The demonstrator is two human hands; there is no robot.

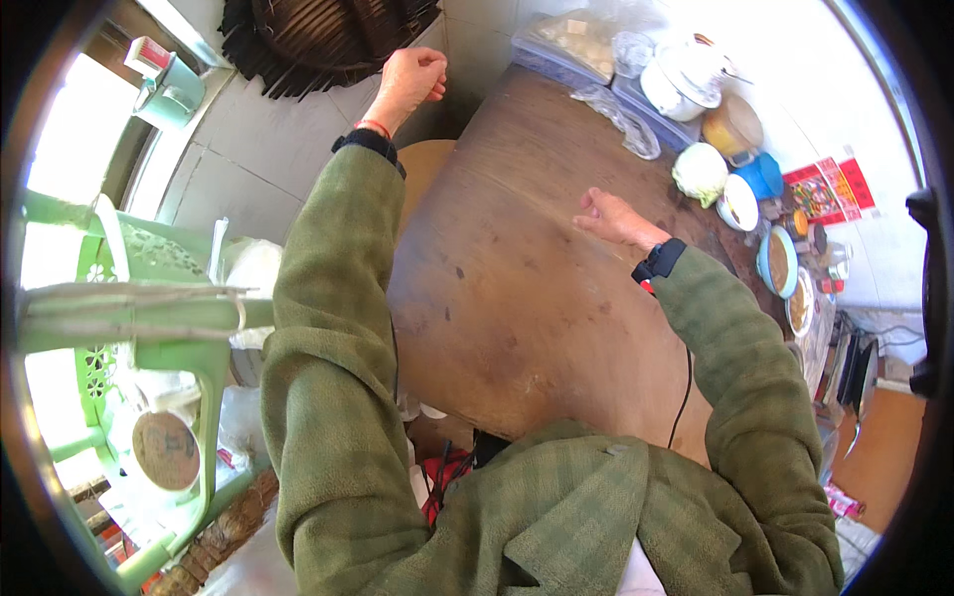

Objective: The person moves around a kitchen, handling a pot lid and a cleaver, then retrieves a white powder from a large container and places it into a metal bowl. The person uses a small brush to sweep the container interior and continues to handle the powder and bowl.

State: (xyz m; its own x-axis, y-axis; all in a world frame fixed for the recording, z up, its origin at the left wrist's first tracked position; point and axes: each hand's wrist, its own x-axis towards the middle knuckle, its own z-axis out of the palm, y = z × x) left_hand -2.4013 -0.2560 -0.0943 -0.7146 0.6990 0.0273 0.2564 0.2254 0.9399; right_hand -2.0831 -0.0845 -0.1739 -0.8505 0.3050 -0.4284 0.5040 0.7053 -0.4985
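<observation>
My left hand [419, 77] is raised beyond the left edge of a brown wooden table [514, 313], near a dark slatted round object [328, 37]. Its fingers are curled, and whether something small is between them I cannot tell. Over the right part of the table is my right hand [613, 217], with fingers loosely bent and nothing visible in it. A cabbage [700, 174] and a white bowl [738, 203] lie to its right. Part of a round tan surface [426, 175] shows beside my left wrist.
Along the wall stand plastic containers [566, 56], a white lidded pot [674, 82], a blue bowl with brown contents [777, 261] and several jars. A crumpled plastic bag [618, 119] lies on the table. At left are a green plastic rack [209, 387] and a teal cup [170, 93].
</observation>
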